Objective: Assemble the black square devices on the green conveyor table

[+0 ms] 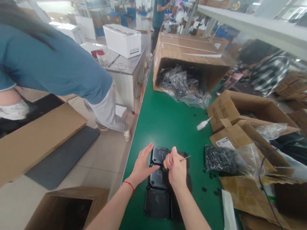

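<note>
Several black square plastic cases [158, 203] lie in rows on the green tabletop [161, 119]. My left hand [143, 164] rests at the left edge of the upper ones, thumb and fingers spread around a case's side. A red cord circles that wrist. My right hand [175, 165] is closed in a fist over the cases, round a thin pointed tool [186, 158] whose narrow shaft sticks out to the right. The kind of tool cannot be made out, and its working end is hidden. My right forearm covers part of the right-hand cases.
A large cardboard box [186, 46] with plastic bags stands at the far end. Open cartons [251, 105], a bagged black bundle [216, 159] and a small white bottle [203, 124] line the right. Small black bits lie nearby. A person in blue [48, 59] bends at left.
</note>
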`<state>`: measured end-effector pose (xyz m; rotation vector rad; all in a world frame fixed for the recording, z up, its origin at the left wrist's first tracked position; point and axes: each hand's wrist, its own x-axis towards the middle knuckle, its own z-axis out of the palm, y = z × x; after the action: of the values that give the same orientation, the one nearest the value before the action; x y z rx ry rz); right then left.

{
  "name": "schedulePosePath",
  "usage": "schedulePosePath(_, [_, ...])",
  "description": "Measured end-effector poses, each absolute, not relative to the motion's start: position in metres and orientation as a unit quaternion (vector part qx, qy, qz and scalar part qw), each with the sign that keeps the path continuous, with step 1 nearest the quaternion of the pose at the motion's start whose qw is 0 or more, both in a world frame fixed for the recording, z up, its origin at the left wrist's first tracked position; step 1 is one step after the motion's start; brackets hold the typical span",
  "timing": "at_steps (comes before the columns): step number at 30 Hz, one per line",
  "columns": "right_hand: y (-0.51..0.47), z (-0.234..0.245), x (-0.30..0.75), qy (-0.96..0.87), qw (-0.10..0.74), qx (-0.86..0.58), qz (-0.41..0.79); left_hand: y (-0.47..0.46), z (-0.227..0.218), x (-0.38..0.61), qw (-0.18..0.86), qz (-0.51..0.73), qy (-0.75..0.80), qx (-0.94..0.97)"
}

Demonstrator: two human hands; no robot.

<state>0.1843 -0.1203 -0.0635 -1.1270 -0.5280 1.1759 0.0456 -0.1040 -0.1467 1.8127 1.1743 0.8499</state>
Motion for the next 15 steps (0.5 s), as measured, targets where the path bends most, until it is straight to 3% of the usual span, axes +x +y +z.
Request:
schedulePosePath(5, [-0.088, -0.092, 0.159, -0.255, 0.661, -0.451, 0.542, -0.089, -0.154, 0.05, 0.406, 0.307, 0.46, 0.728])
schedulePosePath(13, [-0.088, -0.105, 0.151, -0.493, 0.522, -0.538, 0.442, -0.09, -0.159, 0.047, 0.407, 0.329, 0.453, 0.722])
schedulePosePath(15, [-0.083, -0.104, 0.153, -0.499, 0.519, -0.535, 0.442, -0.09, -0.159, 0.047, 0.409, 0.33, 0.449, 0.723])
